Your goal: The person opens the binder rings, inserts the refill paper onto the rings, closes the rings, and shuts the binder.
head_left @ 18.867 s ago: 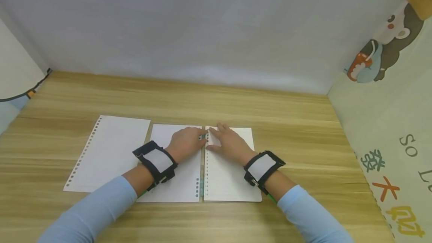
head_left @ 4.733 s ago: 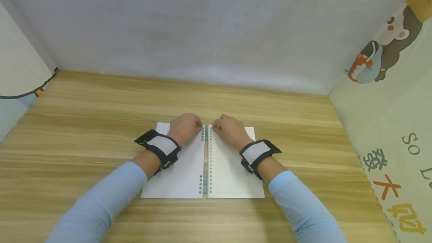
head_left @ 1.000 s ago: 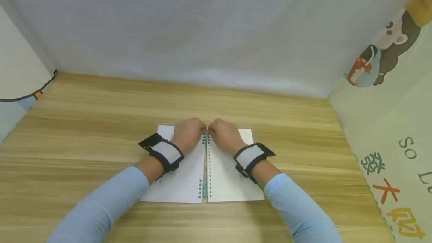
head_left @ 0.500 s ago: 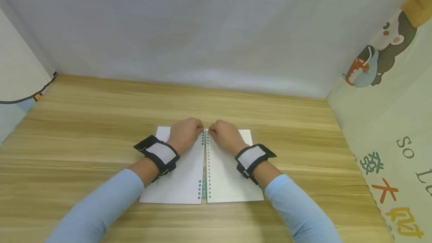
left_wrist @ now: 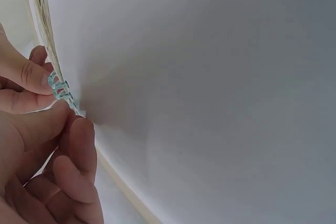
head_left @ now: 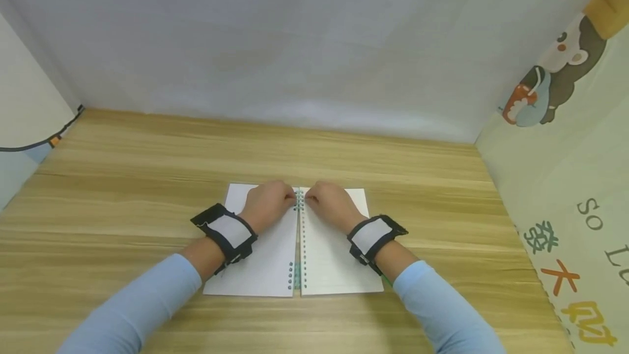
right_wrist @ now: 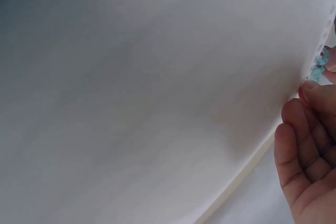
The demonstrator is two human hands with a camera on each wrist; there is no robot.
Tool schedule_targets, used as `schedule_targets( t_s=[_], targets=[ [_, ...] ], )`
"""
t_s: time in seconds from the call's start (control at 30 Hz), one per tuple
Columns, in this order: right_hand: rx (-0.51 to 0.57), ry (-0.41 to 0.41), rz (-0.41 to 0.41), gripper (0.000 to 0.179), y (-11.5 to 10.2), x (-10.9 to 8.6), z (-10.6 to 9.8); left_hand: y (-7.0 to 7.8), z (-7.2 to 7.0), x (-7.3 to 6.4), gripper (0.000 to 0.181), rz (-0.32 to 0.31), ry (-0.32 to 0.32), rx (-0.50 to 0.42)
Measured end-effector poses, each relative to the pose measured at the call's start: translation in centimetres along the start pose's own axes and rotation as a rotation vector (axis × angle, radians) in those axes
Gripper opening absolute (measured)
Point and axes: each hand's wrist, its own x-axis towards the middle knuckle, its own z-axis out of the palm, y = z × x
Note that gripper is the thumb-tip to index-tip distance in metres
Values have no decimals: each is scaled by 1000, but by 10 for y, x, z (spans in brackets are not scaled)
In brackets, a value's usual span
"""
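A loose-leaf notebook (head_left: pixel 334 266) lies spread on the table, blank white pages on the left and a lined stack on the right. Teal rings (head_left: pixel 298 200) bridge the two stacks at the far end of the spine. My left hand (head_left: pixel 267 205) pinches these rings between thumb and forefinger, other fingers curled. Opposite it, my right hand (head_left: pixel 334 205) pinches the right side of the same ring strip. Close up in the left wrist view, clear teal ring loops (left_wrist: pixel 61 88) sit between both hands' fingertips. Farther down the spine, the near ring strip (head_left: pixel 297 276) shows with a gap between the stacks.
The wood-grain table (head_left: pixel 147 190) extends around the notebook. A pale wall sheet (head_left: pixel 275 42) stands behind it, and a printed cartoon panel (head_left: pixel 555 206) borders the right side. Both wrists wear black straps.
A punched sheet stack left of the notebook is gone since the oldest frame. The stacks' far ends have drawn together. Lately both hands slid slightly nearer along the spine.
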Motion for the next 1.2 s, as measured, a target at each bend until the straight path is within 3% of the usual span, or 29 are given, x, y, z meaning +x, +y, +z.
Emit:
schedule_targets(
  t_s=[0.73, 1.2],
  targets=[
    [-79, -30, -61, 19, -9, -7, -1, -1, 0, -6, 19, 42, 7, -23],
    [-106, -59, -39, 19, -11, -11, 0, 3, -3, -10, 15, 24, -65, -3]
  ],
)
